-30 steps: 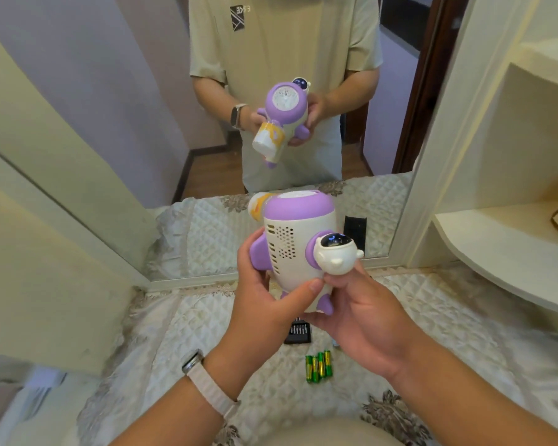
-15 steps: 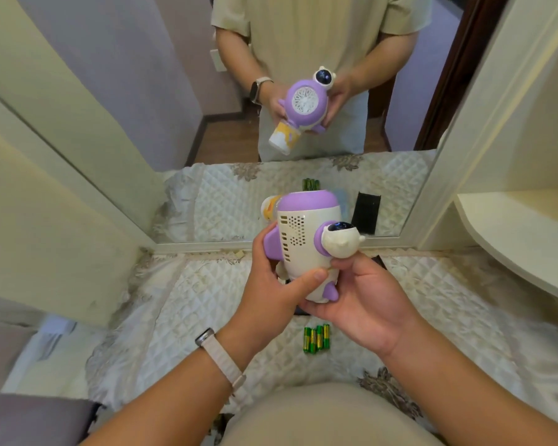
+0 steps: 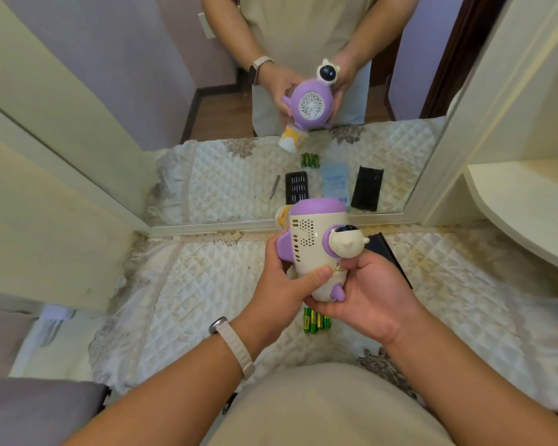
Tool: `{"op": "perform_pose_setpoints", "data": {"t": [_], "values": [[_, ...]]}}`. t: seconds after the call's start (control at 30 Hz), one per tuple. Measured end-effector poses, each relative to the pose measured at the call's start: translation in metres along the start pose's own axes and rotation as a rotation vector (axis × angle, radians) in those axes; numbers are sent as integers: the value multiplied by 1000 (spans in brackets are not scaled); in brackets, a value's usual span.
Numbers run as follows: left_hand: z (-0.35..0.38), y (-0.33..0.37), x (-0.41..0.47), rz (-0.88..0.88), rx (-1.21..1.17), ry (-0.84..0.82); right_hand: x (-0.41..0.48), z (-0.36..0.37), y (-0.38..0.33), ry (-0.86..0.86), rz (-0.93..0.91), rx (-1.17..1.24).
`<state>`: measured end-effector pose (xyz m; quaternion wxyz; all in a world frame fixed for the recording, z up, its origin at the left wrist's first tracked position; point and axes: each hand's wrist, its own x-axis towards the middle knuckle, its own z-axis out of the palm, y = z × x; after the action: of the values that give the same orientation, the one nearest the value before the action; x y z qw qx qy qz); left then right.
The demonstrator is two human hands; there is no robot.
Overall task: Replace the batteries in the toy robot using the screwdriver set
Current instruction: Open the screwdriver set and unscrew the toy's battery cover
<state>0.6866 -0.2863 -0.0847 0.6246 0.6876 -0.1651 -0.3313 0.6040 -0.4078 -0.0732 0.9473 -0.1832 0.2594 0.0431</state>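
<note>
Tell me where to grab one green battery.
Probably the leftmost of the green batteries, from above, pinching its two ends: they lie flat, side by side on the quilted cloth, so flanks look blocked. Left hand and right hand hold the toy robot.

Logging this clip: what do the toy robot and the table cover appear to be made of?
Toy robot: probably moulded plastic, smooth and slightly glossy, with crisp vent slots in its cream shell. Table cover: quilted fabric, faintly satiny, going by the diamond stitching and rumpled edges.
</note>
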Motion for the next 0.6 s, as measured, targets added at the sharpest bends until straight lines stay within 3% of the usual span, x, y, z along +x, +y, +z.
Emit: {"op": "perform_pose_setpoints", "data": {"t": [0.37, 0.6], "values": [[6, -8, 8, -96, -91, 92, 2, -8, -5, 10, 40, -17], [4, -5, 10, -83, -127, 154, -2, -5, 5, 208, -100, -186]]}}
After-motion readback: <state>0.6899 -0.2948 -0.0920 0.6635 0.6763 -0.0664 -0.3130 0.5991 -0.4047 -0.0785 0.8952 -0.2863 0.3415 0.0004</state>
